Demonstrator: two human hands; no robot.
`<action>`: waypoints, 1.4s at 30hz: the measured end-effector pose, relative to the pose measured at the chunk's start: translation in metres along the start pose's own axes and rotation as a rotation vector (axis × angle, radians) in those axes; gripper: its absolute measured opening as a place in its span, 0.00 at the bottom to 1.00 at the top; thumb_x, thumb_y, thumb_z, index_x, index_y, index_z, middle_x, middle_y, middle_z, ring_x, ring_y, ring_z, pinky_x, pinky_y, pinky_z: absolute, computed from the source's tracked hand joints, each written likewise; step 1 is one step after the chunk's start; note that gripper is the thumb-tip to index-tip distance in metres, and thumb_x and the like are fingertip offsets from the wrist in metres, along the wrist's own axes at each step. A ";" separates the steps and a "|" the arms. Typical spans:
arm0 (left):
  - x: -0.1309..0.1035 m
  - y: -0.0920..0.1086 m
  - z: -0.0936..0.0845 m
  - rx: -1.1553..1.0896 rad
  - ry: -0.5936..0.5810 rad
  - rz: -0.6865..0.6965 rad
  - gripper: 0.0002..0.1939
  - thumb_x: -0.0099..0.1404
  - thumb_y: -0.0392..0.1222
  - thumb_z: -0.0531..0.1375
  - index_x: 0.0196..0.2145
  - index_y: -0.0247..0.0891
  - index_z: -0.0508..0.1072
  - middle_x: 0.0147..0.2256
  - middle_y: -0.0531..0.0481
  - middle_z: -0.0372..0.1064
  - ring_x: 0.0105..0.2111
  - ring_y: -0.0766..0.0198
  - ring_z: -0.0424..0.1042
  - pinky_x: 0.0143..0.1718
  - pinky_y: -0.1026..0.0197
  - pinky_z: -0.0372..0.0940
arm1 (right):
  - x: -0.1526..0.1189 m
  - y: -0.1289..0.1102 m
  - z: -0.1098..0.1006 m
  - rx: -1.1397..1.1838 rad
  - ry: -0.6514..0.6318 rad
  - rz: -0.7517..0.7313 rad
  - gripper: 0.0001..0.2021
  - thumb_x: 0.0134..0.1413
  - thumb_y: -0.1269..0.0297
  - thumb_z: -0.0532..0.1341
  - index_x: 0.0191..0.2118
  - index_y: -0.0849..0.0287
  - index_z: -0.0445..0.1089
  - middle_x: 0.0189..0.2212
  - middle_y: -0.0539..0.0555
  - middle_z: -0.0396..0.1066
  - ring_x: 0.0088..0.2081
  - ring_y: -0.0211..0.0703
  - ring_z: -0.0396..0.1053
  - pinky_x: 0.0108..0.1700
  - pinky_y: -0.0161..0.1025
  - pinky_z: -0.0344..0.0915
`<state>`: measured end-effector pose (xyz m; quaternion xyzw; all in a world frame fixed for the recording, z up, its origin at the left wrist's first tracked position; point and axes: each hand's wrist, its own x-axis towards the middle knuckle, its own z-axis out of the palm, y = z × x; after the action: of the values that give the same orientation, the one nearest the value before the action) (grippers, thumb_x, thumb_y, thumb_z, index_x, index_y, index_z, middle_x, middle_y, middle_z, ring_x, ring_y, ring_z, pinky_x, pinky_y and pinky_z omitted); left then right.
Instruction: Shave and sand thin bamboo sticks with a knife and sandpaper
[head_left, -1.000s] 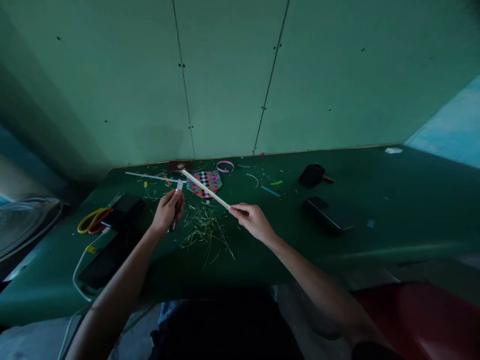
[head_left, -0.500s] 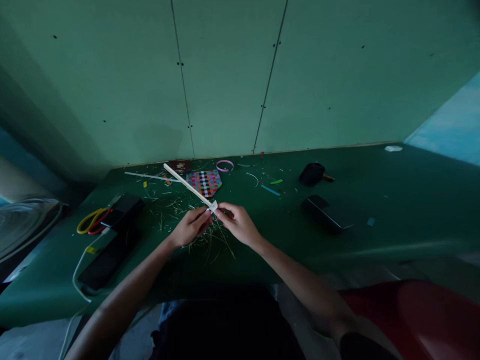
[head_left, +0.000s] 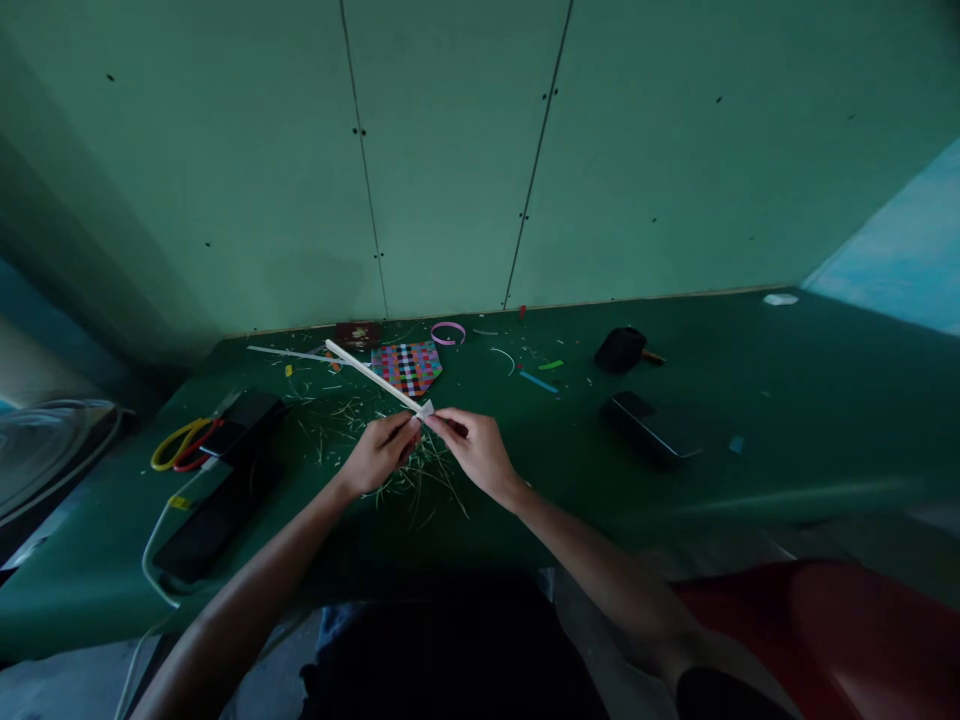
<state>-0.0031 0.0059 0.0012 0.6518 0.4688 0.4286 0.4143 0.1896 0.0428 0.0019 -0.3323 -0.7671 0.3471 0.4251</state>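
Note:
A long pale flat strip (head_left: 367,372) slants up and to the left over the table, with a small whitish folded piece (head_left: 427,410) at its near end. My left hand (head_left: 379,458) is closed in a pinch at that near end, thumb on top. From the other side my right hand (head_left: 480,455) also pinches the folded piece, its fingertips close to the left thumb. Just behind the strip lies a colourful checked woven piece (head_left: 409,368) with a pointed front edge. Thin pale shavings (head_left: 427,480) are scattered beneath both hands.
Scissors (head_left: 178,434) with yellow and red handles lie at left, beside a black box (head_left: 251,415) and a cable (head_left: 152,545). A purple ring-shaped strip (head_left: 448,326) is near the wall. At right are a black pouch (head_left: 619,350) and a dark flat case (head_left: 649,425).
The far end of the pale strip has dipped slightly. Both hands keep their pinch in nearly the same place, and the whole view has shifted a little.

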 end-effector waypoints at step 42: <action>-0.002 0.001 0.001 -0.023 0.036 0.007 0.24 0.76 0.59 0.52 0.31 0.37 0.67 0.20 0.57 0.60 0.17 0.71 0.57 0.18 0.67 0.51 | 0.008 -0.015 -0.007 0.000 -0.057 -0.020 0.18 0.70 0.50 0.59 0.32 0.58 0.71 0.25 0.49 0.67 0.26 0.37 0.61 0.28 0.37 0.55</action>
<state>-0.0020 0.0037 0.0010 0.6408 0.4689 0.4471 0.4120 0.1890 0.0425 0.0205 -0.3146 -0.7821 0.3521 0.4066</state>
